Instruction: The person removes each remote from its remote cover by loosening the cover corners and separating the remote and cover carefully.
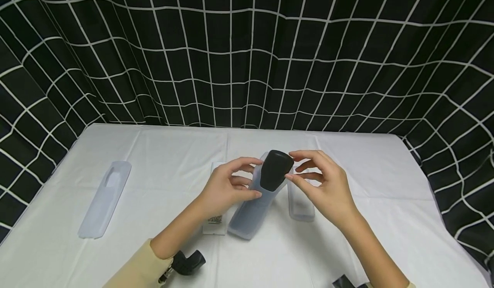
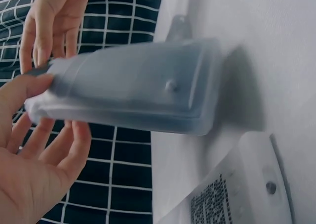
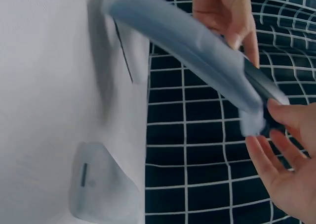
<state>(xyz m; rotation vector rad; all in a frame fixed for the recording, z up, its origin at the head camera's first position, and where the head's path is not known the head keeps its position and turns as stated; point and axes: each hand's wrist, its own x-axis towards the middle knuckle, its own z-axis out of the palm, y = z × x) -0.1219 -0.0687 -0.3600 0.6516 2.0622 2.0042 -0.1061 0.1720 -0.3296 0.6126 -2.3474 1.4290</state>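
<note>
Case [image 1: 254,208] in left hand [image 1: 227,185]

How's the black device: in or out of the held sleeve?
Partly in, apparently: the black device protrudes at the upper end of the sleeve, its other end out of sight. Insertion depth: cannot tell.

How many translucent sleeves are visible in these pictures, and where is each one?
3. One sleeve is gripped by the left hand; a second sleeve lies on the left of the table; a third sleeve, partly hidden, lies beneath the right hand.
</note>
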